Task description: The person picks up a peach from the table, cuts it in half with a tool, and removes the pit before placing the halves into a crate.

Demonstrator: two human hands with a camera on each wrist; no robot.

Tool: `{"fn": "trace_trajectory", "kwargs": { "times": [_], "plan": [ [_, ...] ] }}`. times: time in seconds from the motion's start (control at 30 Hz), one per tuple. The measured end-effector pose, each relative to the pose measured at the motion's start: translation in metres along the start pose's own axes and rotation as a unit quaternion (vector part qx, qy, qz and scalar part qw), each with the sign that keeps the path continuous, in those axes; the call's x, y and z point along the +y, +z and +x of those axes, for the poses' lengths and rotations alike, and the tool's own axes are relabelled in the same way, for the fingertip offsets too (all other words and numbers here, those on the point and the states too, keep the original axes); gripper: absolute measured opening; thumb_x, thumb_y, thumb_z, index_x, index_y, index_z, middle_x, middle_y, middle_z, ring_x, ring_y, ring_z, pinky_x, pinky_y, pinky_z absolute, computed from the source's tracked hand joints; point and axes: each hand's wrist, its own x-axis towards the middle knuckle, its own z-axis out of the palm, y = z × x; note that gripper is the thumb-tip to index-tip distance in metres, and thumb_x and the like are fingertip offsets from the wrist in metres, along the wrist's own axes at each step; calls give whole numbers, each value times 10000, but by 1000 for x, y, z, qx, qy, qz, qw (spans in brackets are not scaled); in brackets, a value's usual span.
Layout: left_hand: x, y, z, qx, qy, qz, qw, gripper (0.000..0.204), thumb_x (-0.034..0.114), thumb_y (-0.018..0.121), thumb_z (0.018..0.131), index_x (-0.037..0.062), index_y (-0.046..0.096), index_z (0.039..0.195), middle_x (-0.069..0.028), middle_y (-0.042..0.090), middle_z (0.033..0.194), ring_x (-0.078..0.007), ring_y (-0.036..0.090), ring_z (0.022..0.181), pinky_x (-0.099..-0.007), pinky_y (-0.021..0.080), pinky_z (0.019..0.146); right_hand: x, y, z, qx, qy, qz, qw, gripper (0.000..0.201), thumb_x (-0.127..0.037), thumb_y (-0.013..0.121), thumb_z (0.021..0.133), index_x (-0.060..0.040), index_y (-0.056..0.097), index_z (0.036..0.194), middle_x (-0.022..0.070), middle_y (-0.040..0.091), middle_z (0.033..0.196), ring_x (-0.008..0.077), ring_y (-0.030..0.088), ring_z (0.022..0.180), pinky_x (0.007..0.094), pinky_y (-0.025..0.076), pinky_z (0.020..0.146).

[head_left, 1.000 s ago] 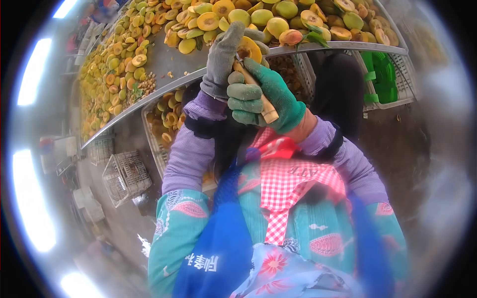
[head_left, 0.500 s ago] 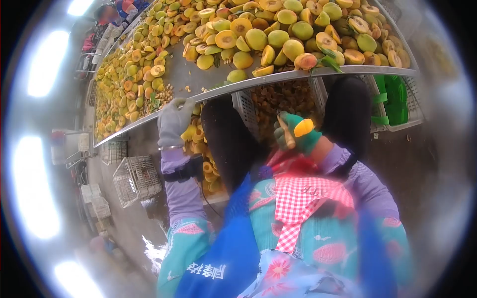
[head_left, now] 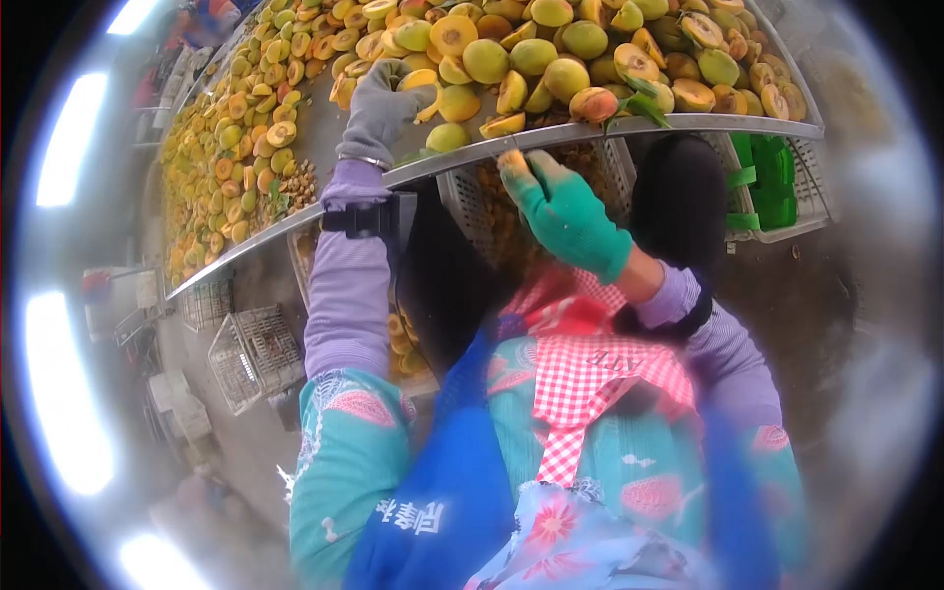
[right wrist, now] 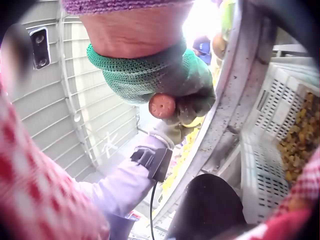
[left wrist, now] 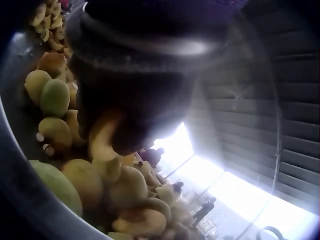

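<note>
My left hand (head_left: 385,98), in a grey glove, reaches over the metal table's rim (head_left: 629,126) into the heap of yellow-green fruit (head_left: 551,49). Its fingers curl round one yellow fruit (head_left: 421,83), which the left wrist view shows as a pale yellow fruit (left wrist: 102,142) under the dark glove (left wrist: 135,100). My right hand (head_left: 565,208), in a green glove, is just under the rim. It grips a knife whose round wooden handle end (right wrist: 162,105) sticks out of the fist (right wrist: 165,80). The blade is hidden.
Whole and halved fruit cover the long table (head_left: 324,123) to the far left. A white crate (head_left: 472,211) of brownish pits sits under the rim, a green crate (head_left: 777,182) to its right. Empty wire crates (head_left: 251,349) stand on the floor at left.
My left hand rose from below the table's edge onto the table and took hold of a fruit. My right hand, which held a fruit half with the knife, moved up to the rim; that half is gone.
</note>
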Motion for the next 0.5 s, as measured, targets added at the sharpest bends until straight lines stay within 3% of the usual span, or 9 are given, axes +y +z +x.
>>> {"fn": "trace_trajectory", "kwargs": {
  "times": [0.03, 0.1, 0.2, 0.33, 0.4, 0.5],
  "plan": [
    [5, -4, -19, -12, -33, -160, 987, 346, 138, 689, 832, 43, 606, 1154, -144, 689, 998, -257, 670, 938, -337, 541, 814, -8, 5, 10, 0, -29, -37, 999, 355, -333, 514, 1000, 6, 573, 916, 235, 605, 709, 381, 608, 636, 444, 474, 577],
    [28, 8, -65, 16, 68, -231, 970, 268, 85, 647, 872, 11, 606, 1127, -127, 681, 988, -221, 669, 906, -296, 539, 782, -18, 15, 25, 5, -92, -117, 989, 293, -287, 522, 1012, -17, 563, 904, 161, 600, 681, 298, 594, 593, 384, 459, 561],
    [44, 39, -90, 38, 119, -259, 958, 193, 67, 598, 920, -19, 602, 1093, -110, 671, 974, -197, 671, 875, -272, 539, 772, -22, 21, 23, -11, -52, -157, 986, 295, -288, 509, 1013, -9, 578, 942, 226, 610, 734, 389, 608, 682, 433, 461, 590],
    [71, 48, -108, 62, 175, -191, 964, 264, 198, 513, 1000, -35, 595, 1091, -143, 670, 968, -228, 676, 860, -331, 556, 783, -15, 12, 15, -18, -19, -61, 998, 412, -348, 461, 1006, 40, 569, 919, 288, 618, 734, 471, 615, 713, 523, 476, 609],
    [87, 50, -115, 65, 149, -276, 947, 285, 228, 509, 1006, -34, 601, 1072, -140, 659, 933, -223, 674, 815, -319, 558, 743, -16, 13, 11, -8, -14, -39, 999, 420, -351, 458, 1007, 46, 571, 928, 296, 617, 748, 477, 613, 718, 522, 474, 613],
    [90, 52, -115, 41, 29, -459, 887, 330, 271, 491, 1018, -31, 609, 1079, -155, 662, 894, -221, 669, 785, -309, 559, 701, -9, 17, 7, -16, -31, 22, 999, 428, -351, 459, 1007, 58, 570, 954, 326, 605, 790, 503, 598, 740, 534, 467, 625]
  ]
}}
